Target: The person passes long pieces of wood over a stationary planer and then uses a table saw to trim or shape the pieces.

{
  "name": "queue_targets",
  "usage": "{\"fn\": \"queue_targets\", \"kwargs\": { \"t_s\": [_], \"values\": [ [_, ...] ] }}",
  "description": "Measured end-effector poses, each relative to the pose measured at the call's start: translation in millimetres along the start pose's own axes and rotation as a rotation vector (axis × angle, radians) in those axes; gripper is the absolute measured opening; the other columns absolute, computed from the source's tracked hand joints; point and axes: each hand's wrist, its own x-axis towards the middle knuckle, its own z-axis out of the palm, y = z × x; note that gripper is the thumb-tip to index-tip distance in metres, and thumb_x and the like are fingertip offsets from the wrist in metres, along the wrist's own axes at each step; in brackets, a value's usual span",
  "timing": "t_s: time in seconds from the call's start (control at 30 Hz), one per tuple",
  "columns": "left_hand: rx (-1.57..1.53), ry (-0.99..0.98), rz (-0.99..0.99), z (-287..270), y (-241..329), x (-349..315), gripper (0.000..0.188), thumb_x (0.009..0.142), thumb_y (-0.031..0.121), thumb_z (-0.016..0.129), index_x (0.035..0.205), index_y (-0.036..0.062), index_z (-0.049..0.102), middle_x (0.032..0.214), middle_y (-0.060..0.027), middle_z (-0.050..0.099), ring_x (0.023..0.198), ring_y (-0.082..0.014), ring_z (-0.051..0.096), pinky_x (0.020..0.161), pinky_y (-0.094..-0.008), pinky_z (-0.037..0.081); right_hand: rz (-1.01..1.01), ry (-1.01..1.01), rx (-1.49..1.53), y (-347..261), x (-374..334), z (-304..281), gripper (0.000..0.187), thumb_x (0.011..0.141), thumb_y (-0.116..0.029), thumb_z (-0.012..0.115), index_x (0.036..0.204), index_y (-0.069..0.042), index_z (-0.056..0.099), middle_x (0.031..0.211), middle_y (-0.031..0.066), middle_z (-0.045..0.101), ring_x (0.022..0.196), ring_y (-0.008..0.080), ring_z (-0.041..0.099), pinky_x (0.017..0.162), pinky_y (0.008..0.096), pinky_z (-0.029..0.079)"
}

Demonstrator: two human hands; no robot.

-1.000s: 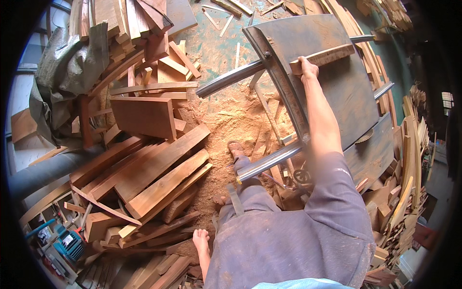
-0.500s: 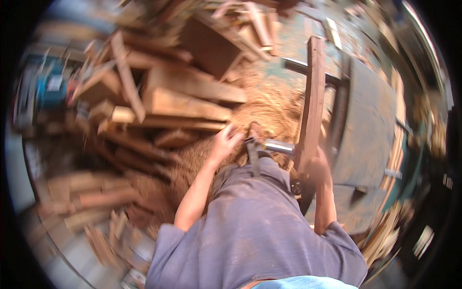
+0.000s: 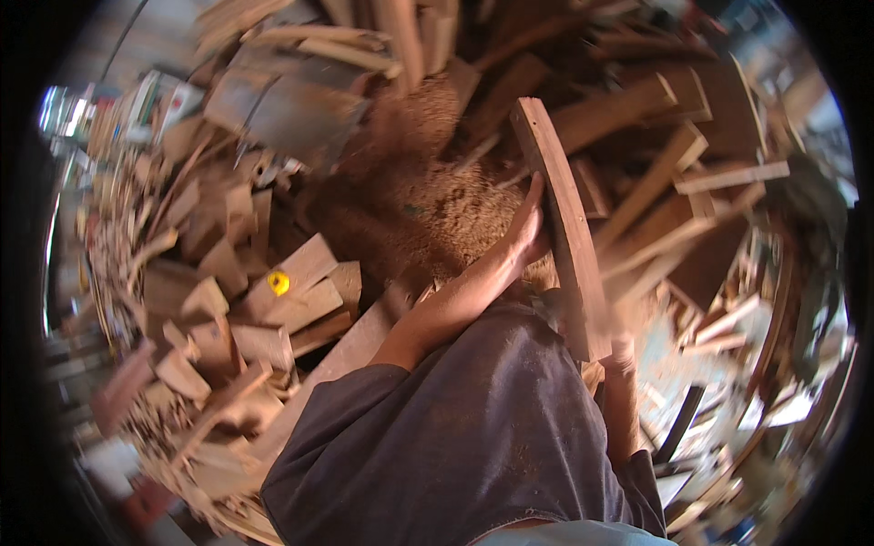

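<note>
Sawdust-strewn floor (image 3: 466, 202), plank (image 3: 566, 238) beside straightened left fingers (image 3: 531, 202), near end gripped by right fingers (image 3: 622, 349)

Long brown wooden beam (image 3: 566, 227), aslant.

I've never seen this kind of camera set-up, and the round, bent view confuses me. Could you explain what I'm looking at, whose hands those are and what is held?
There is no robot here, only a person. A wide fisheye camera on their head looks down, so straight edges bend near the rim and their own dark shirt fills the lower middle. Both hands are theirs. The right hand, partly hidden, holds the near end of a reddish-brown beam. The left hand is along the beam's left side; whether it grips is unclear. Beyond lies loose sawdust, with cut wood pieces heaped to either side. A yellow round thing shows on one at the left. Some edges are blurred.
</note>
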Motion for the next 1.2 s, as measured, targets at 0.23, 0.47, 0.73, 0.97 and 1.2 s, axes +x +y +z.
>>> {"fn": "queue_targets", "kwargs": {
  "t_s": [0.23, 0.47, 0.73, 0.97, 1.2],
  "values": [
    [-0.012, 0.258, 0.442, -95.7, 137.6, -27.8, 0.072, 0.095, 0.064, 0.060, 0.136, 0.0062, 0.051, 0.129, -0.0170, 0.060, 0.114, -0.0310, 0.061, 0.097, -0.0513, 0.050, 0.137, -0.133, -0.496, -44.0, 105.8, 99.3, 0.107, 0.065, -0.047, 0.083, 0.146, 0.009, 0.041, 0.113, 0.0195, 0.066, 0.094, 0.0275, 0.072, 0.069, 0.0375, 0.063],
    [0.332, 0.726, 0.615, -203.0, 270.5, -40.0, 0.086, 0.087, 0.048, 0.080, 0.146, -0.0015, 0.043, 0.128, -0.0150, 0.061, 0.115, -0.0291, 0.058, 0.103, -0.0497, 0.041, 0.292, -0.249, -0.893, -108.4, 180.4, 103.5, 0.119, 0.058, -0.048, 0.086, 0.148, 0.014, 0.041, 0.134, 0.0267, 0.059, 0.124, 0.0346, 0.060, 0.107, 0.0398, 0.047],
    [-0.063, 0.795, 0.773, -194.9, 307.3, -41.2, 0.051, 0.103, 0.052, 0.054, 0.108, 0.0030, 0.068, 0.105, -0.0093, 0.070, 0.096, -0.0291, 0.065, 0.090, -0.0455, 0.053, 0.291, -0.335, -1.245, -174.4, 266.1, 143.2, 0.100, 0.057, -0.027, 0.074, 0.146, 0.011, 0.048, 0.135, 0.0215, 0.061, 0.127, 0.0276, 0.056, 0.113, 0.0343, 0.037],
    [-0.495, 0.304, 1.041, -174.0, 326.1, -68.6, 0.081, 0.101, 0.069, 0.038, 0.137, -0.0014, 0.054, 0.132, -0.0239, 0.062, 0.124, -0.0444, 0.056, 0.110, -0.0578, 0.044, 0.056, -0.504, -1.320, -168.5, 335.5, 174.6, 0.082, 0.068, -0.008, 0.068, 0.145, 0.011, 0.049, 0.132, 0.0219, 0.063, 0.125, 0.0261, 0.059, 0.106, 0.0344, 0.046],
    [-0.675, 0.257, 0.860, -162.1, 299.2, -7.2, 0.088, 0.098, 0.077, 0.030, 0.134, 0.0020, 0.056, 0.124, -0.0209, 0.064, 0.119, -0.0410, 0.059, 0.107, -0.0601, 0.045, -0.224, -0.565, -1.678, -124.0, 367.9, 233.4, 0.081, 0.072, -0.010, 0.078, 0.146, 0.009, 0.048, 0.144, 0.0291, 0.055, 0.134, 0.0367, 0.055, 0.113, 0.0402, 0.042]
  ]
}}
